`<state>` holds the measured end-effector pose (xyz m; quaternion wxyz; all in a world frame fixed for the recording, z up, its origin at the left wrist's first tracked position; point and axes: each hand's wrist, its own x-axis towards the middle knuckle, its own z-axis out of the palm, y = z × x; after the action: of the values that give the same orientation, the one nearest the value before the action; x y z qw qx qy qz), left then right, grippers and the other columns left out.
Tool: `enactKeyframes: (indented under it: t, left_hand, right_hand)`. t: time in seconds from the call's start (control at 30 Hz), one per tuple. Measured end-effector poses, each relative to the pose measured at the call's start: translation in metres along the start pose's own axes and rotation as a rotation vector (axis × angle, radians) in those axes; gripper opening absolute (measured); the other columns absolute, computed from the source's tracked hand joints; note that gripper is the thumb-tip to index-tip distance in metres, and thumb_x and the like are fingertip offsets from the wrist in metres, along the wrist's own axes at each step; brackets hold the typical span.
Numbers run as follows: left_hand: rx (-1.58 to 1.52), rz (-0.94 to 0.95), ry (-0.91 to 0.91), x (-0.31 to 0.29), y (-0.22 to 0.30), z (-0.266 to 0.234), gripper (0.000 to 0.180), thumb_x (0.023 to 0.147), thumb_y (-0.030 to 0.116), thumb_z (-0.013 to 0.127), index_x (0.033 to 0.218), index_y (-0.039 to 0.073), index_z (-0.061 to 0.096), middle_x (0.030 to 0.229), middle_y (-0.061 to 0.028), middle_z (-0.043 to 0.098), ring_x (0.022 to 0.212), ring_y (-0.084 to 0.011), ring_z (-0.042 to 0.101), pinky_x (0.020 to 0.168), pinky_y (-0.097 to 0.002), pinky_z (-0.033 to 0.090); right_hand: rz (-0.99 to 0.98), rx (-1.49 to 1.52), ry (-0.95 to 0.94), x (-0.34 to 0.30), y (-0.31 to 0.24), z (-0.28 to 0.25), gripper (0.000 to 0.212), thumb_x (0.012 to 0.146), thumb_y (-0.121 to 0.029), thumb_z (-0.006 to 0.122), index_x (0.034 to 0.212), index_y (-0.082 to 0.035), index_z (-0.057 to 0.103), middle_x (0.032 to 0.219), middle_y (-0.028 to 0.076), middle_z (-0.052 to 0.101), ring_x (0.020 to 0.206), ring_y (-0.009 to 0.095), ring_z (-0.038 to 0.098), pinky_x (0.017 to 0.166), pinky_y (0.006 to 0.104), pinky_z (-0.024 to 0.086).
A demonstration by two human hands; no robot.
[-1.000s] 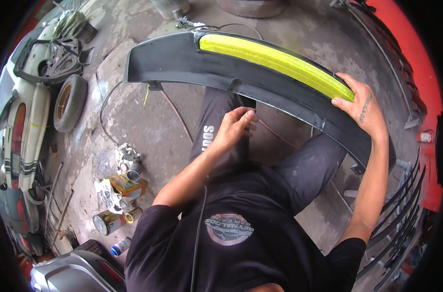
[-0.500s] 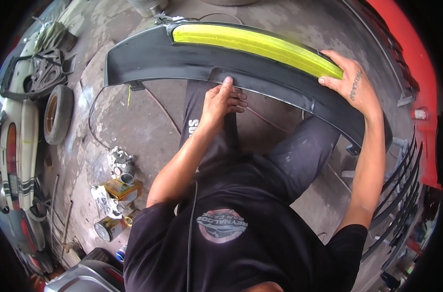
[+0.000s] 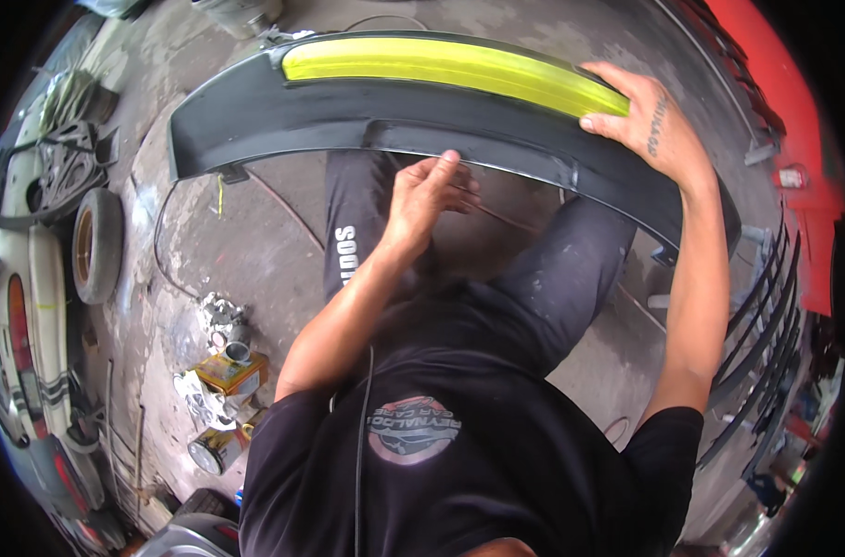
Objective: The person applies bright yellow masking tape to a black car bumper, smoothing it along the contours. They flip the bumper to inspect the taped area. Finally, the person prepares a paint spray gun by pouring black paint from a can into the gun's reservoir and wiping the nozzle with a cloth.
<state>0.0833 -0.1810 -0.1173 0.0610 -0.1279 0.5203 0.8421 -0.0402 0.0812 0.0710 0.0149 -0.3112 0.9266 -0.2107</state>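
Note:
A long black car spoiler (image 3: 255, 121) with a bright yellow strip (image 3: 441, 65) along its far side lies across my knees, curving from far left to near right. My right hand (image 3: 662, 125) grips its right part, the thumb on the near side of the yellow strip and the fingers over the far edge. At the shallow recess in the near edge, my left hand (image 3: 424, 200) touches the rim with its thumb tip. The other left fingers hang loosely bent and apart below that edge, gripping nothing that shows.
Paint cans and a yellow tin (image 3: 229, 373) stand on the floor at left. Beyond them are a wheel (image 3: 97, 246) and stacked bumpers (image 3: 46, 325). Black slatted parts (image 3: 766, 343) and a red car body panel (image 3: 817, 186) stand at right. A hose (image 3: 288, 213) crosses the floor.
My left thumb has slid rightward along the spoiler's near edge, into the recess. The spoiler and my right hand have shifted slightly left and away in view.

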Motion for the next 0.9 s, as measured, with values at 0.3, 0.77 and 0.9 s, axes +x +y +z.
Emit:
enactKeyframes:
  t: [0.3, 0.77, 0.9]
  left_hand:
    - [0.041, 0.028, 0.022, 0.0, 0.004, -0.006, 0.042, 0.114, 0.035, 0.055, 0.109, -0.005, 0.07, 0.094, -0.017, 0.076, 0.081, -0.0265, 0.077, 0.071, -0.0372, 0.062]
    - [0.135, -0.036, -0.147, 0.01, -0.018, 0.045, 0.044, 0.105, 0.039, 0.072, 0.106, -0.005, 0.073, 0.092, -0.0168, 0.079, 0.075, -0.0206, 0.078, 0.067, -0.0301, 0.06]
    - [0.143, 0.002, -0.152, 0.009, -0.017, 0.043, 0.042, 0.106, 0.037, 0.071, 0.108, -0.005, 0.073, 0.093, -0.0155, 0.079, 0.076, -0.0213, 0.078, 0.068, -0.0308, 0.06]
  right_hand:
    - [0.009, 0.044, -0.009, 0.009, 0.015, 0.001, 0.063, 0.082, -0.029, 0.087, 0.137, -0.003, 0.068, 0.114, 0.021, 0.078, 0.103, 0.036, 0.074, 0.093, 0.0449, 0.055]
    - [-0.011, 0.043, -0.001, 0.01, 0.015, 0.002, 0.064, 0.081, -0.02, 0.088, 0.137, 0.001, 0.067, 0.123, 0.02, 0.076, 0.114, 0.033, 0.072, 0.102, 0.0406, 0.052]
    - [-0.029, 0.035, -0.007, 0.015, 0.02, 0.003, 0.064, 0.081, -0.02, 0.088, 0.138, 0.001, 0.067, 0.123, 0.02, 0.076, 0.115, 0.033, 0.072, 0.103, 0.0399, 0.052]
